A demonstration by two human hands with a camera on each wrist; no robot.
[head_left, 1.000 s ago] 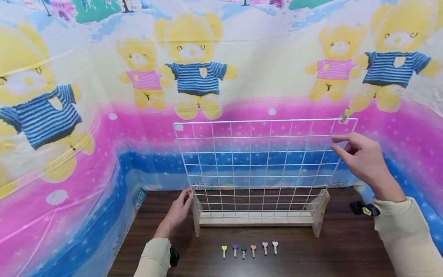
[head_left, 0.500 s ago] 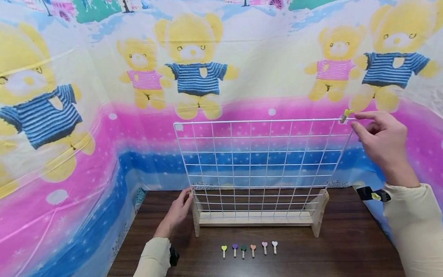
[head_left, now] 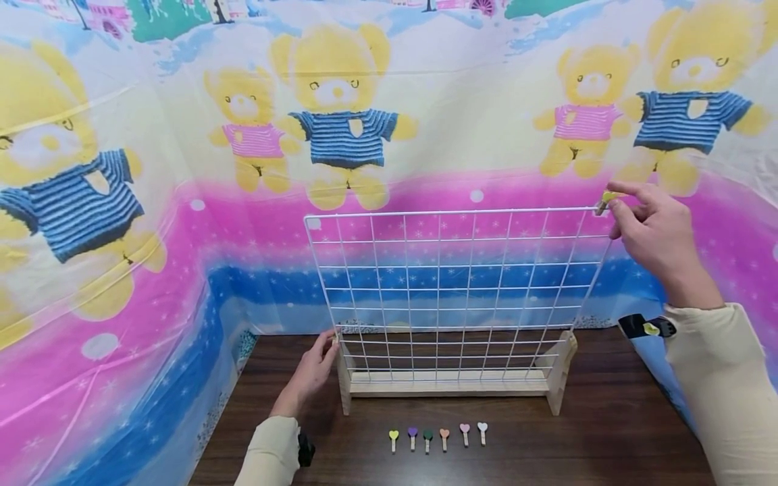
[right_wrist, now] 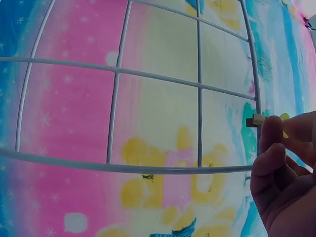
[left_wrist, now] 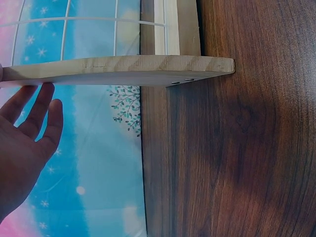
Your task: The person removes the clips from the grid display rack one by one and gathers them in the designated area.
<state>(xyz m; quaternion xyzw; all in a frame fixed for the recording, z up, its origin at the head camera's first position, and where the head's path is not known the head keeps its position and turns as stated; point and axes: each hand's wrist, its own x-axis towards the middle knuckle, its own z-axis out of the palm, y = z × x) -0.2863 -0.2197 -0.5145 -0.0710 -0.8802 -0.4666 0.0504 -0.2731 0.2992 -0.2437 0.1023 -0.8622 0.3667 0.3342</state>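
Observation:
A small wooden clothespin with a yellow-green heart (head_left: pixel 608 197) sits on the top wire near the right corner of a white wire grid (head_left: pixel 452 266). My right hand (head_left: pixel 653 229) pinches it between thumb and index finger. In the right wrist view the wooden end of the clothespin (right_wrist: pixel 256 120) shows past the fingertips at the frame wire. My left hand (head_left: pixel 313 368) touches the left upright of the wooden stand (head_left: pixel 450 389) with fairly straight fingers. From the left wrist view, those fingertips (left_wrist: pixel 47 88) meet the side of the upright (left_wrist: pixel 148 64); part of the hand is out of frame.
In front of the stand, several heart clothespins lie in a row: yellow-green (head_left: pixel 394 437), purple (head_left: pixel 412 433), dark green (head_left: pixel 428 436), orange (head_left: pixel 444 435), pink (head_left: pixel 464 430) and white (head_left: pixel 483 428). A bear-print cloth (head_left: pixel 450 135) hangs behind the dark wooden table (head_left: pixel 292 432).
My right hand has moved up and right from below the clothespin, then in to the left, and now pinches its heart end. The left hand stays at the upright.

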